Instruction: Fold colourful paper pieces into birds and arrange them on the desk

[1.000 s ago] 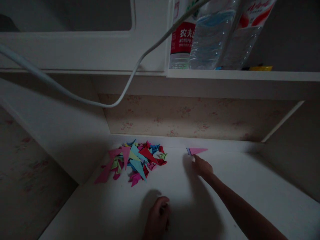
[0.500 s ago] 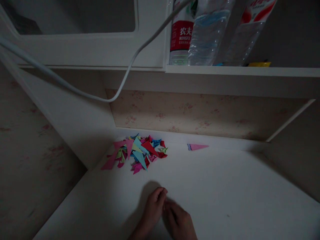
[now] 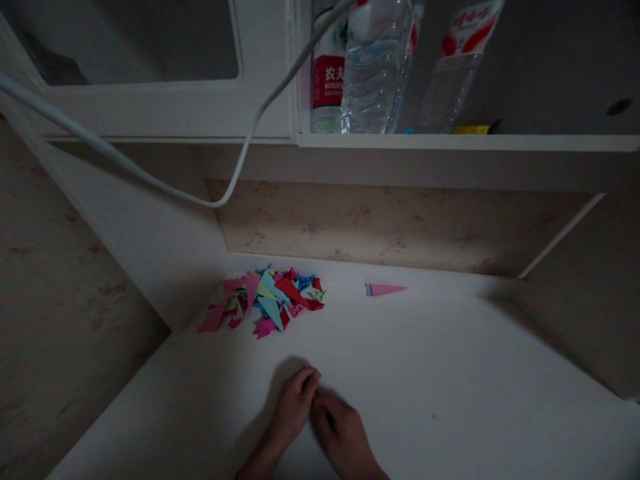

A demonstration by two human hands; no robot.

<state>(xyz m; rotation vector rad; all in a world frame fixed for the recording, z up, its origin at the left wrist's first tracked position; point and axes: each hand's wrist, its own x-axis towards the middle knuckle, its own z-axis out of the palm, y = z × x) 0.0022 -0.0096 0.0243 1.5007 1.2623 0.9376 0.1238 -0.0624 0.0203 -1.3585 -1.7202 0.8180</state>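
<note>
My left hand [image 3: 293,403] and my right hand [image 3: 340,430] rest side by side on the white desk [image 3: 450,387], near its front edge. Their fingertips meet in a pinch. Whatever lies between them is too dark and small to make out. A heap of folded paper pieces [image 3: 265,301] in pink, red, blue and green sits at the back left of the desk. One pink folded piece [image 3: 383,289] lies alone by the back edge, well beyond both hands.
A shelf [image 3: 465,142] above the desk carries several clear water bottles [image 3: 373,67]. A white cable [image 3: 150,187] sags across the upper left. Floral wallpaper covers the back wall, and a white side panel [image 3: 145,233] bounds the desk on the left.
My right hand pulled back from the lone pink piece at the rear and joined my left hand at the front. The pink piece stayed where it was. The view drifted slightly.
</note>
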